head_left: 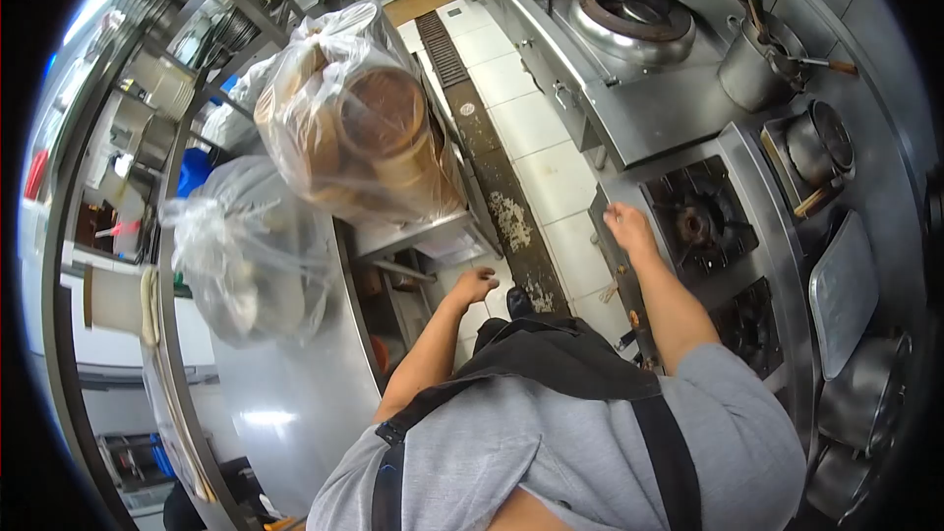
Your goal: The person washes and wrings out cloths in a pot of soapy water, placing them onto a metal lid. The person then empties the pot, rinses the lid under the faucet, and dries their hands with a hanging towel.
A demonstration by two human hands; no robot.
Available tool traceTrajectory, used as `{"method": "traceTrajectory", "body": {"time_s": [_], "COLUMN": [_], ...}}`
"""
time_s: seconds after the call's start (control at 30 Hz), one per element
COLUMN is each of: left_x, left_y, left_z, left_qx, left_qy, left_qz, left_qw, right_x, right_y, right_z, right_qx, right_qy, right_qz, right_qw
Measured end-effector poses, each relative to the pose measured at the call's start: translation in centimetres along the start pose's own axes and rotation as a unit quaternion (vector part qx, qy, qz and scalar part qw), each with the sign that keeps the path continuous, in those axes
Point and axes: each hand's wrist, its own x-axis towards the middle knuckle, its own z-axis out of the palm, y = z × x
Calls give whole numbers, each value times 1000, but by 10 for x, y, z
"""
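My left hand (474, 286) hangs over the floor beside a steel bench, its fingers loosely bent and apart, with nothing visible in them. My right hand (629, 228) is at the front edge of the gas stove, left of the near burner (696, 223). Its fingers are slightly curled, and no object shows in them; whether they touch the stove edge I cannot tell. A clear plastic bag (364, 118) of round brown containers, possibly bamboo steamers, stands ahead of my left hand. Another clear bag (251, 251) sits on the steel counter (270, 393).
A narrow tiled aisle (541, 167) with a floor drain (442, 49) runs ahead between the counter and the stoves. A wok range (634, 20) lies ahead right, with a pot of utensils (757, 69) behind it. A metal tray (844, 295) and pots (860, 398) line the right side.
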Motion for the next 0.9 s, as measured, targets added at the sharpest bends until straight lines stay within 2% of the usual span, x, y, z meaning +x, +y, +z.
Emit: {"method": "traceTrajectory", "body": {"time_s": [0.07, 0.1, 0.17, 0.33, 0.4, 0.43, 0.47, 0.53, 0.6, 0.63, 0.67, 0.7, 0.77, 0.8, 0.83, 0.9], "left_x": [7, 69, 98, 211, 265, 295, 329, 380, 417, 419, 431, 447, 456, 455, 439, 440], "left_y": [59, 81, 136, 220, 234, 235, 222, 208, 179, 157, 136, 121, 103, 99, 104, 109], "left_z": [-3, -8, -46, -90, -107, -111, -115, -135, -157, -160, -168, -177, -188, -193, -196, -209], "left_qx": [-44, -79, 51, 88, 103, 124, 207, 361, 439, 282, 272, 261, 338, 364, 246, 117], "left_qy": [11, -16, -12, -30, -19, -12, 36, -62, -150, -12, -8, -3, -95, -130, -82, -21], "left_qz": [25, 74, 126, 179, 153, 129, 170, 69, 46, -53, -64, -74, -127, -146, -231, -312], "left_qw": [999, 994, 991, 979, 983, 984, 963, 928, 885, 958, 960, 963, 928, 911, 938, 943], "right_x": [-31, -7, -17, 3, 37, 57, 76, 133, 191, 218, 246, 278, 333, 355, 378, 434], "right_y": [32, 35, 37, 20, 34, 36, 35, 28, 18, 13, -2, 2, 9, 0, -19, -50], "right_z": [20, 13, 26, 17, 14, 10, 7, -4, -18, -23, -32, -36, -34, -37, -42, -45], "right_qx": [-27, -107, -144, -72, 4, 1, 10, 31, 31, 28, 92, 90, 39, 40, 31, 21], "right_qy": [-9, -41, -119, -64, -51, -54, -42, -6, 19, 36, 20, 18, -3, -10, -28, -49], "right_qz": [8, 34, 36, 85, 164, 162, 152, 124, 84, 50, 67, 65, -6, 1, -19, -51], "right_qw": [1000, 993, 982, 992, 985, 985, 987, 992, 996, 998, 993, 994, 999, 999, 999, 997]}}
